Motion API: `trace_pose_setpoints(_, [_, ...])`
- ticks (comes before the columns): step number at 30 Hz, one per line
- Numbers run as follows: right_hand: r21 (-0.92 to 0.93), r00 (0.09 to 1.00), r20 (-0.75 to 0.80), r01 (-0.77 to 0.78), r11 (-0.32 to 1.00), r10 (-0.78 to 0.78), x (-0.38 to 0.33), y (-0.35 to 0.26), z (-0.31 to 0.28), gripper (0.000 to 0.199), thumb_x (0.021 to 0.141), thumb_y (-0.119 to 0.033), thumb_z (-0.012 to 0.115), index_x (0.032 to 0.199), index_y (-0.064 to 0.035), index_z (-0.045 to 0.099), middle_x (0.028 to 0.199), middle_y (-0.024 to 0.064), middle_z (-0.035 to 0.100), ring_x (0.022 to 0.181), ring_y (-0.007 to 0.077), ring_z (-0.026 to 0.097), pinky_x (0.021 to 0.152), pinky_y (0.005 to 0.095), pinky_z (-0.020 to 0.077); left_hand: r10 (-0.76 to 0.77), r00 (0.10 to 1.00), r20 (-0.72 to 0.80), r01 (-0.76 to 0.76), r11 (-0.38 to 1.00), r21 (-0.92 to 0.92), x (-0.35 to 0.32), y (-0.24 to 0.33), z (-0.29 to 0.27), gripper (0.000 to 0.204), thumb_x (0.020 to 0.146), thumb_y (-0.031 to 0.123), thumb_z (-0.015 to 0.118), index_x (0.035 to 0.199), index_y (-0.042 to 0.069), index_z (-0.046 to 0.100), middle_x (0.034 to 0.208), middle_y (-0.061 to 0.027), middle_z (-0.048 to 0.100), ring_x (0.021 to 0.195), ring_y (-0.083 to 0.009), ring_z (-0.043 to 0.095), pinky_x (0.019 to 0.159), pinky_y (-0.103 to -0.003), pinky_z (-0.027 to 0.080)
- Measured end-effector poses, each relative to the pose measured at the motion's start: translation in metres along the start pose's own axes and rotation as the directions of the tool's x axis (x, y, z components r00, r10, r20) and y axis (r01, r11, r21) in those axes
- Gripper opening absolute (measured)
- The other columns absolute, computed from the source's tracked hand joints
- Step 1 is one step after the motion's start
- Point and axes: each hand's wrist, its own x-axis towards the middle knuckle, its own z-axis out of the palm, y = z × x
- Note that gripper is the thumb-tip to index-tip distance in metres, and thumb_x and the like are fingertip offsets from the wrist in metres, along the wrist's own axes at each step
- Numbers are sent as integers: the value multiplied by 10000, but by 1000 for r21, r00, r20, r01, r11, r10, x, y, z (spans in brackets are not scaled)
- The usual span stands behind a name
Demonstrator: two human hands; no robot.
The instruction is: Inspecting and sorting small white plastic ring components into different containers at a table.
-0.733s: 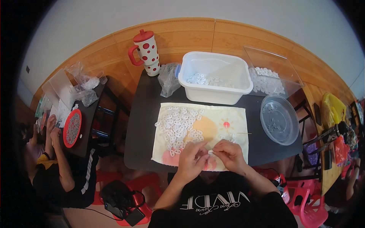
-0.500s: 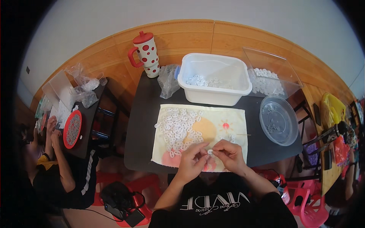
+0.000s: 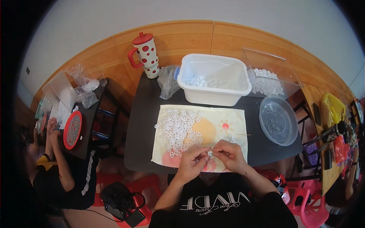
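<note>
Progress, approx.: one small white piece (image 3: 210, 153) is being worked, pinched betw. both hands, low over the near edge of the cloth (image 3: 236, 118). L hand (image 3: 191, 161): grip narrow, thumb + finger on the piece. R hand (image 3: 230, 157): grip narrow too, fingertips on the other side of same piece; exact contact partly hidden. Piece isn't set down yet, so this one's prob. unfinished.

What's left: can't say exactly. Big loose pile of white two-holed pieces (image 3: 175, 127) covers L part of cloth; small cluster (image 3: 230, 138) sits just beyond R hand, w/ a thin stick (image 3: 242, 134) near it. Which group is done vs. waiting, can't tell; by qty, work looks mid-way at best.

Containers: white tub (image 3: 211, 98) at back of table (image 3: 141, 138) has a shallow layer of small white pieces (image 3: 197, 81), mostly toward its L side; rest of its floor is thinly covered. Round clear tray (image 3: 287, 123), R of cloth, has a few small see-through/greyish bits (image 3: 272, 128), details too small. Clear box (image 3: 266, 60), back R, holds a heap of white roundish pieces (image 3: 268, 83). Crumpled clear bag (image 3: 168, 81) is beside tub, contents unclear. Over L, on another table, red tray (image 3: 71, 146) is full of greyish bits (image 3: 73, 128).
</note>
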Motion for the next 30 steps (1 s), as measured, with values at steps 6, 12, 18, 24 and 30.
trace_pose_setpoints(6, [-33,998,7,64,997,-64,1,6,1,135,826,119,664,895,5,648,832,60,623,666,104,539,551,230,370,-2,1000,-5,2,1000,-19,-1,-1,-1,357,835,-127,602,1170,-13,652,846,-69,587,705,-114,569,602,-231,463])
trace_pose_setpoints(12, [-98,995,96,22,995,-12,5,-5,-7,118,820,111,665,875,10,638,826,64,625,703,136,572,594,250,414,45,999,16,-46,995,89,1,2,-2,326,837,-128,594,1139,-26,662,821,-78,591,708,-127,585,612,-235,475])
trace_pose_setpoints(18, [-150,986,163,61,987,-37,7,0,-12,107,826,108,654,860,9,632,826,84,624,734,183,604,641,277,459,-11,1000,17,10,997,76,2,5,0,314,826,-116,611,1121,-24,668,808,-87,594,703,-151,617,613,-251,491])
trace_pose_setpoints(24, [-86,980,198,-3,996,20,7,1,-12,104,839,115,643,857,14,624,826,73,625,749,165,598,656,265,456,38,999,25,-40,993,106,1,3,-1,316,823,-112,616,1118,-16,674,802,-76,591,694,-138,603,616,-254,493])
trace_pose_setpoints(30, [59,982,180,-69,996,58,5,2,-6,91,866,126,618,875,37,634,858,65,624,782,111,579,671,242,438,-56,998,5,56,995,-80,-3,-1,-3,312,823,-110,620,1114,-17,683,798,-52,606,693,-114,580,616,-234,457])
